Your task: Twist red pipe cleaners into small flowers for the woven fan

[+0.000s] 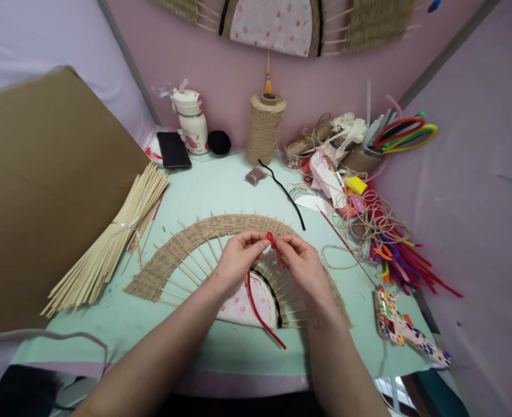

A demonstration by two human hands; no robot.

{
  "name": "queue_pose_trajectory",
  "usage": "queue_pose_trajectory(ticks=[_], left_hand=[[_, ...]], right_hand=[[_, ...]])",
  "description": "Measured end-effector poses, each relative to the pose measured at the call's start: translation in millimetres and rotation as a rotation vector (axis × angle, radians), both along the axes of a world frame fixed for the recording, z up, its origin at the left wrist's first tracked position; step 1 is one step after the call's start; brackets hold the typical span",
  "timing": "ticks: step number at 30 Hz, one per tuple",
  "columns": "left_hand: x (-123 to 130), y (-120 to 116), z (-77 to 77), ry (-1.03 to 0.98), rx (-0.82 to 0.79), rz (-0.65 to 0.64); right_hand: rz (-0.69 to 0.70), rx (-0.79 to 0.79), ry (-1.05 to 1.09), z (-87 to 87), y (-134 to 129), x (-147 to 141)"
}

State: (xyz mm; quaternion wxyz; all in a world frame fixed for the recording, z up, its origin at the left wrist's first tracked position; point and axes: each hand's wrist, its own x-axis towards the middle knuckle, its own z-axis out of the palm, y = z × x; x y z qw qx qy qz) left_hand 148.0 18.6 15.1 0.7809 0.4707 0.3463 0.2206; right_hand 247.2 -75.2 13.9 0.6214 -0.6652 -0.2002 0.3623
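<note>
Pinched between the fingertips of both hands is a red pipe cleaner (260, 313), its upper end bent into a small loop and its tail hanging down. My left hand (245, 255) grips it from the left, thumb against forefinger. From the other side my right hand (297, 255) pinches the loop. Beneath both hands lies a fan-shaped weaving (186, 249) of twine over thin wooden sticks. At its centre is a dotted white cloth half-round (234, 304) edged with black trim. My hands and forearms hide part of the fan.
Left, a bundle of wooden sticks (112, 237) lies by a cardboard sheet (56, 191). A twine spool (264, 130), bottle (194, 124) and phone (173, 149) stand or lie at the back. Right are coloured pipe cleaners (403, 260), loose twine (373, 217) and a patterned glue gun (406, 327).
</note>
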Motion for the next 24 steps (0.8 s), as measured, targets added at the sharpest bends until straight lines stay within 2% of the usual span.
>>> queue_pose_trajectory(ticks=[13, 18, 24], left_hand=[[-2.1, 0.0, 2.2, -0.022, 0.051, -0.025], [-2.4, -0.6, 2.0, -0.035, 0.060, -0.080], [-3.6, -0.8, 7.2, 0.008, 0.153, 0.008]], right_hand=[[-0.004, -0.024, -0.037, 1.0, -0.8, 0.6], [-0.022, -0.010, -0.042, 1.4, -0.5, 0.3], [-0.051, -0.045, -0.032, 0.3, 0.4, 0.9]])
